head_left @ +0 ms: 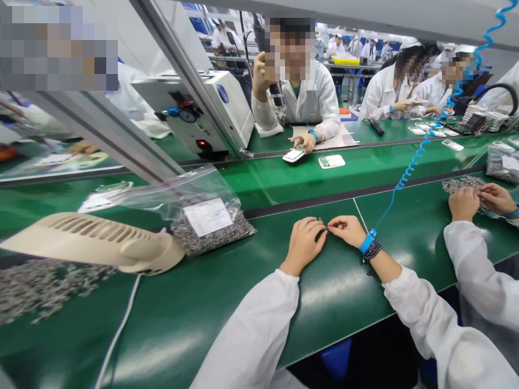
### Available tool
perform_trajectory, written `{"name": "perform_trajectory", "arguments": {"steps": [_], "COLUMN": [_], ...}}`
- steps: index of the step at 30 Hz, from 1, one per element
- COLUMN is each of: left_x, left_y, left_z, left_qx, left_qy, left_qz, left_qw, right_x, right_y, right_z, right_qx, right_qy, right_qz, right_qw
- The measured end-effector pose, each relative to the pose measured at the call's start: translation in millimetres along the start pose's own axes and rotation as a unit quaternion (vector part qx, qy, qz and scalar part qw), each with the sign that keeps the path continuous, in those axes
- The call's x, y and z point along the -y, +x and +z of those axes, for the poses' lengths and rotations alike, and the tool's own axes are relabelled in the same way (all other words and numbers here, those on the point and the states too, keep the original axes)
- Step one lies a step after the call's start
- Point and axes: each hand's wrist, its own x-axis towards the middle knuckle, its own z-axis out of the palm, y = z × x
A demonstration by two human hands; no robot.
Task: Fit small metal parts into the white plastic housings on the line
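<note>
My left hand point(305, 241) and my right hand point(347, 229) rest on the green bench mat point(251, 302), fingertips meeting. Between them they pinch a tiny dark metal part point(323, 231); both hands are closed on it. My right wrist carries a blue antistatic strap point(367, 241) whose coiled blue cord point(425, 138) runs up to the right. Both arms are in white sleeves.
A clear bag of small metal parts point(205, 219) lies left of my hands, beside a beige desk fan point(97, 246). Loose parts point(44, 286) are heaped far left. A co-worker's hands point(478, 201) work at the right. Across the green conveyor point(365, 167) sits another person.
</note>
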Motion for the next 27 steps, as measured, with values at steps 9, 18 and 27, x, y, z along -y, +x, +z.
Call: {"name": "perform_trajectory", "arguments": {"steps": [9, 18, 27], "left_x": [0.2, -2.7, -1.0], "left_y": [-0.9, 0.4, 0.2], "left_z": [-0.1, -3.5, -2.5], "left_qx": [0.0, 0.011, 0.01], "left_qy": [-0.003, -0.011, -0.022], "left_qz": [0.005, -0.013, -0.006], "left_qw": [1.0, 1.0, 1.0], "right_x": [1.7, 4.8, 4.9], "right_y": [-0.4, -1.3, -0.6], "right_z": [-0.3, -1.8, 2.6], "right_qx": [-0.003, -0.002, 0.017], "right_qy": [-0.032, -0.041, -0.018], "right_qz": [0.002, -0.017, -0.004], "right_qw": [0.999, 0.999, 1.0]}}
